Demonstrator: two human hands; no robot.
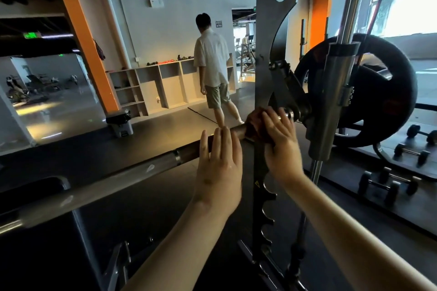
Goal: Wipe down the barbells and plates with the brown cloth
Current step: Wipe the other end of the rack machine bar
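Observation:
A steel barbell (pixel 99 184) runs from the lower left up to a Smith machine carriage at the right. A black plate (pixel 383 92) hangs on its right end. My right hand (pixel 279 139) holds the brown cloth (pixel 254 125) wrapped round the bar, close to the carriage. My left hand (pixel 220 163) rests on the bar just left of the cloth, its fingers straight and laid over the bar.
The machine's upright post (pixel 264 54) with a toothed rack stands between my arms. A chrome guide rod (pixel 350 7) rises at right. Several dumbbells (pixel 387 184) lie on the floor at right. A person (pixel 212 66) walks near wooden shelves (pixel 165 85) behind. A black bench pad (pixel 35 196) lies at lower left.

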